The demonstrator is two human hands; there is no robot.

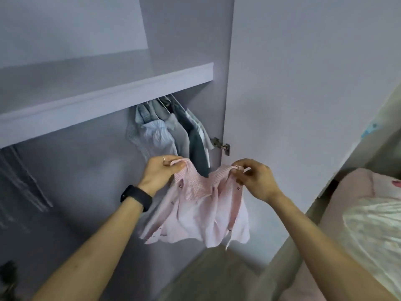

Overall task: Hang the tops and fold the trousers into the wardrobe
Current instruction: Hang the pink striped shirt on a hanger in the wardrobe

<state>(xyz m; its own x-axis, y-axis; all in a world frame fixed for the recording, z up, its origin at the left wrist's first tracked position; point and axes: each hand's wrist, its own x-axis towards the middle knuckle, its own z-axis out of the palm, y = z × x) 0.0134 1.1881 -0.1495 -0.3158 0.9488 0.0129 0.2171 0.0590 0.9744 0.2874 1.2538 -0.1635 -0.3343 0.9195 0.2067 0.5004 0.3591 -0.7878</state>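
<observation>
My left hand pinches one collar end of pink striped cotton shirt; my right hand pinches other end. Shirt hangs open before lilac wardrobe, below shelf edge, near hung shirts. My judgement: keep collar taut and level for hanger.

I stand in a home bedroom: an open lilac wardrobe fills the frame's left, shirts hang under its shelf, and a pink bed sits lower right.

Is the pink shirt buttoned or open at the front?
Open: the pink shirt hangs unbuttoned, left hand and right hand holding its collar ends apart.
</observation>
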